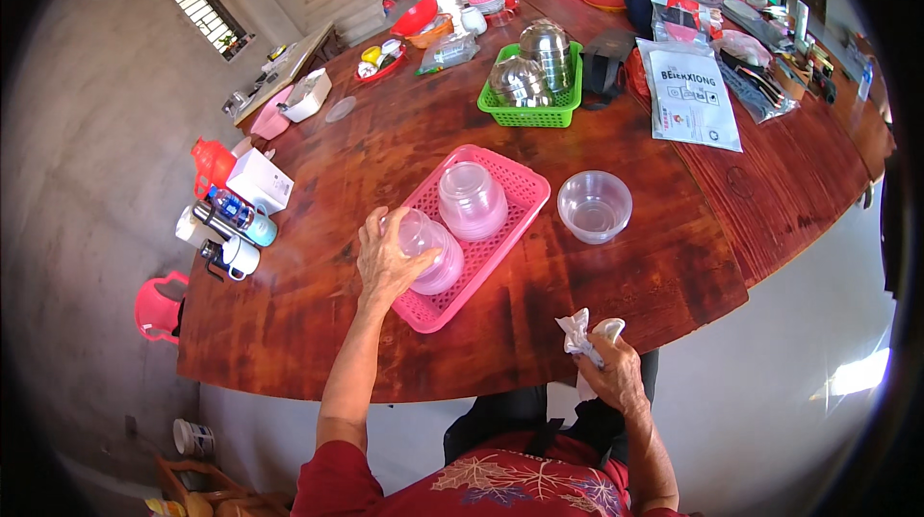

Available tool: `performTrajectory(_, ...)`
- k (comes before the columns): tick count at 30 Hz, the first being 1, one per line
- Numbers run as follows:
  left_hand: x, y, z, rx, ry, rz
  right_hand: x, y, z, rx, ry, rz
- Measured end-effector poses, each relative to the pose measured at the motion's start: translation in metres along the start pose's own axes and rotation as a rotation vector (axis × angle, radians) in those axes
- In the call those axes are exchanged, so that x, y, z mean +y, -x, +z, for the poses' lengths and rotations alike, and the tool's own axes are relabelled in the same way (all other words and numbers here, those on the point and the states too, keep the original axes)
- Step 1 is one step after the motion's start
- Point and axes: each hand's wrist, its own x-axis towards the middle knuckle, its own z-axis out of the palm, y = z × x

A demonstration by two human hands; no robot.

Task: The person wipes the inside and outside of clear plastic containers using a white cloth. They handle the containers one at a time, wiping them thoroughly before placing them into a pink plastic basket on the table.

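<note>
My left hand (pixel 387 262) curves around the nearer stack of clear plastic bowls (pixel 435 262), thumb on one side and fingers on the other. These bowls stand upside down in a pink perforated basket (pixel 515 245). Behind them in the same basket is a second upturned stack of clear bowls (pixel 472 201). Crumpled in my right hand (pixel 616 373), close to the table's front edge, is a white cloth (pixel 580 332). A single clear plastic bowl (pixel 595 207) sits upright on the wood to the right of the basket.
Farther back, a green basket (pixel 529 116) holds upturned steel bowls (pixel 546 55). A white plastic package (pixel 691 93) lies at the right among bags and tools. Mugs (pixel 240 255), a white box (pixel 260 180) and a red jug (pixel 212 166) crowd the left edge of the wooden table (pixel 289 334).
</note>
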Motion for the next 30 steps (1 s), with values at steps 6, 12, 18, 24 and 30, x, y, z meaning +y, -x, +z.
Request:
performTrajectory(6, 0.003, 0.003, 0.0, 0.013, 0.102, 0.008, 0.006, -0.007, -0.002, 0.158, -0.014, -0.095)
performTrajectory(12, -0.003, 0.012, 0.008, -0.015, 0.021, 0.066, 0.031, -0.026, -0.009, 0.401, 0.033, -0.086)
performTrajectory(18, 0.021, 0.012, -0.007, 0.228, -0.086, 0.197, 0.039, -0.029, -0.003, 0.394, 0.175, -0.061)
performTrajectory(24, 0.116, 0.008, 0.002, 0.182, 0.295, 0.425, 0.032, -0.032, -0.007, 0.373, 0.169, -0.003)
performTrajectory(30, 0.175, 0.004, 0.08, 0.021, 0.416, 0.648, 0.042, -0.032, -0.003, 0.417, 0.214, -0.056)
